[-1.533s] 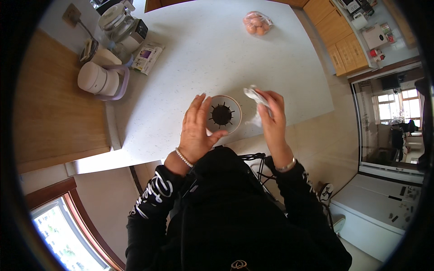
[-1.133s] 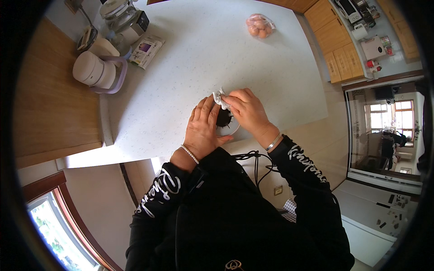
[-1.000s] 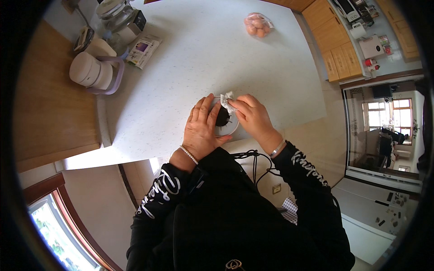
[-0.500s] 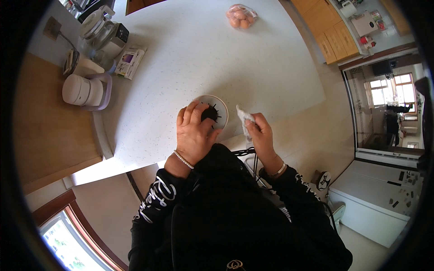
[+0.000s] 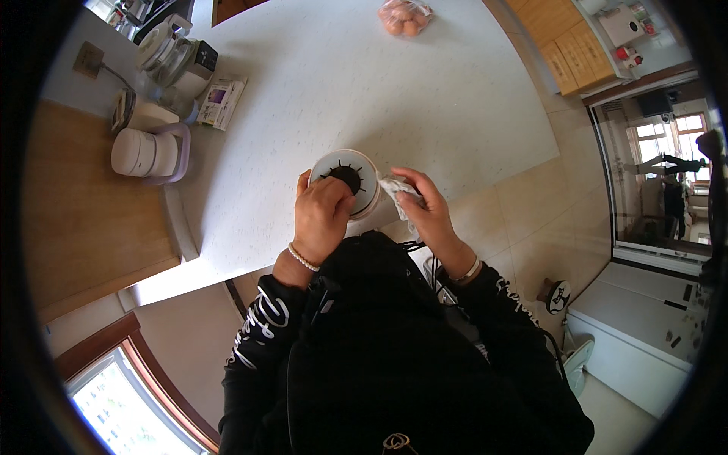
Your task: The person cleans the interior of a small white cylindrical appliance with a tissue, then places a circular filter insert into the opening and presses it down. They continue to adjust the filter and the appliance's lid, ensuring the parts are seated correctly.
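Close in front of me at the counter's near edge is a round white object (image 5: 322,166), tilted, with a dark disc at its centre and short black marks radiating from it. I cannot tell its kind. My left hand (image 5: 321,212) grips its left side, a finger at the rim and others curled over the dark centre. My right hand (image 5: 430,205) pinches a crumpled white cloth (image 5: 396,186) and holds it against the object's right rim. The fingertips of my left hand are partly hidden.
The white countertop (image 5: 455,114) carries a bag of eggs (image 5: 405,17) at the far edge. Along the left stand a glass kettle (image 5: 163,53), a flat packet (image 5: 221,102) and a white canister with a lilac handle (image 5: 144,154). A white fridge (image 5: 637,326) is at the right.
The cloth in my right hand has moved left onto the object's rim. My left fingers have shifted and curled, and more of the object's marked face shows, tilted.
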A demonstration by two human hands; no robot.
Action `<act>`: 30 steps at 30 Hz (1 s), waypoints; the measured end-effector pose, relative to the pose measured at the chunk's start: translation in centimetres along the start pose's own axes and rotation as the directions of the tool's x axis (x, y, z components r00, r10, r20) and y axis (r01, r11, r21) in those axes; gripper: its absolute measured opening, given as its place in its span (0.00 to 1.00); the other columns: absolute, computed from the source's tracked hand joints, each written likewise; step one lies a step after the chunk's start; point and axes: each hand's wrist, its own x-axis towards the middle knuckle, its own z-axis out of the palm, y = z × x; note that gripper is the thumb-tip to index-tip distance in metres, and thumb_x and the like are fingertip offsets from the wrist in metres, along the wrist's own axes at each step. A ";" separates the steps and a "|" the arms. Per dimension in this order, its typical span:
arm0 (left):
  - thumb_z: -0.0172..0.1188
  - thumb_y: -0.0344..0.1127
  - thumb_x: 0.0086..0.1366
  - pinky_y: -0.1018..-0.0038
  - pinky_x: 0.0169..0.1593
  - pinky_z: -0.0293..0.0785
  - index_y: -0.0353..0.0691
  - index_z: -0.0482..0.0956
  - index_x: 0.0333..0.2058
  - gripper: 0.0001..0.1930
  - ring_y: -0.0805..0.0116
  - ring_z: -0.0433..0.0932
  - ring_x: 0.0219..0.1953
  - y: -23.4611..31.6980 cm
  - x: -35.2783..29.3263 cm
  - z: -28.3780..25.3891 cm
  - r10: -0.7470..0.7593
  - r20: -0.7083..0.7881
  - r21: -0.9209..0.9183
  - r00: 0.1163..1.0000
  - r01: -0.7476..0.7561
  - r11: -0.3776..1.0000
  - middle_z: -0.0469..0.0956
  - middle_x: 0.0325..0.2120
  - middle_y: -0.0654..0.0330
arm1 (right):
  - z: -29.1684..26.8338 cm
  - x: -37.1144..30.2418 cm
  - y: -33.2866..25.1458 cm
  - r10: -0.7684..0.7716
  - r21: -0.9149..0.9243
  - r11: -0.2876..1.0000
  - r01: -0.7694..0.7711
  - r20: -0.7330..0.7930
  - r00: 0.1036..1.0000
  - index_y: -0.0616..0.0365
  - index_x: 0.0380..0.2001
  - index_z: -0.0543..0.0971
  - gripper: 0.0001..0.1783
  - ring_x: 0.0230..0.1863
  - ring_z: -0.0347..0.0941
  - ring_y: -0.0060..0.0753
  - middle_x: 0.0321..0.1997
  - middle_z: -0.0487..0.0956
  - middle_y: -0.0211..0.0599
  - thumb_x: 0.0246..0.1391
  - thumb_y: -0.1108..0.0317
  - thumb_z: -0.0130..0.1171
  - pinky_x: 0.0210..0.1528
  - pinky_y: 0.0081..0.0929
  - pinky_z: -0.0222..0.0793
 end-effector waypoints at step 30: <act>0.44 0.36 0.75 0.72 0.52 0.70 0.36 0.76 0.39 0.13 0.69 0.79 0.37 -3.5 0.4 -2.5 -0.472 0.248 -0.944 0.846 0.321 0.080 0.80 0.33 0.59 | -0.8 7.4 -2.0 0.259 0.253 0.931 -0.262 0.048 0.965 0.55 0.50 0.74 0.16 0.38 0.69 0.16 0.41 0.75 0.25 0.64 0.60 0.55 0.38 0.20 0.66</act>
